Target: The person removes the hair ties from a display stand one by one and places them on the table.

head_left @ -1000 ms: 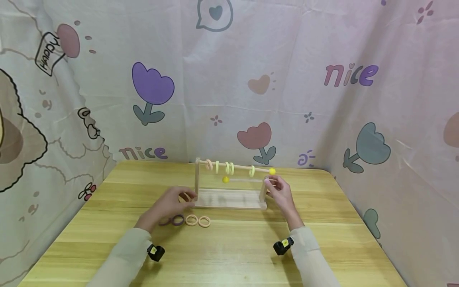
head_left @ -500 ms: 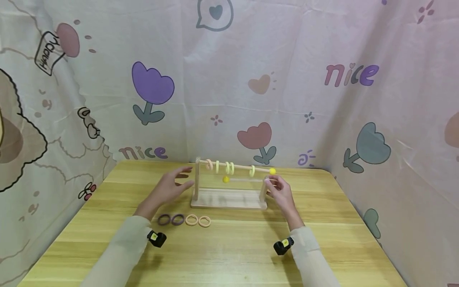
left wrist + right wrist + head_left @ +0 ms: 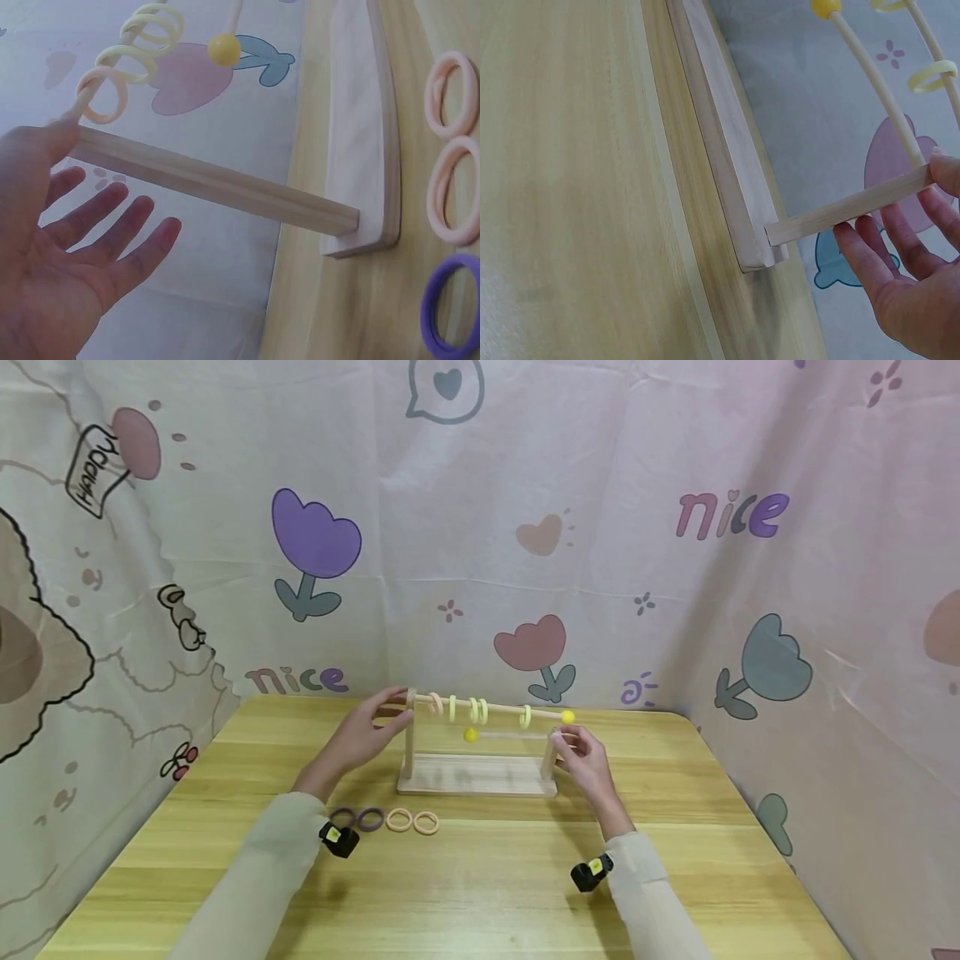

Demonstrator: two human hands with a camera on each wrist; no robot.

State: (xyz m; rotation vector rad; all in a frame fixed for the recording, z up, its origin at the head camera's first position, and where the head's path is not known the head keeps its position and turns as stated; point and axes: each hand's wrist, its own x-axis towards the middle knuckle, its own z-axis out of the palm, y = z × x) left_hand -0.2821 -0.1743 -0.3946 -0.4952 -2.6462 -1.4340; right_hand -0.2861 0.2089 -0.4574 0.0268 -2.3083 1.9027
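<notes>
A wooden rack (image 3: 477,776) stands on the table, with a post at each end and two rods tipped with yellow balls. Several yellow-green hair ties (image 3: 482,712) and a peach one (image 3: 105,94) hang on the upper rod. My left hand (image 3: 360,735) is at the top of the left post (image 3: 225,184); its thumb touches the post end, while the other fingers spread loosely behind. The right post (image 3: 847,206) is pinched near its top by my right hand (image 3: 585,764), thumb on one side and fingers on the other.
In front of the rack's left end, two peach hair ties (image 3: 426,823) and two purple ones (image 3: 371,819) lie in a row on the wooden table (image 3: 480,893). My left wrist camera overlaps the leftmost. A printed cloth (image 3: 450,527) hangs behind the table.
My left hand has risen from the rack's lower left corner, away from the post, then to the top of the left post. The right hand keeps its grip on the right post.
</notes>
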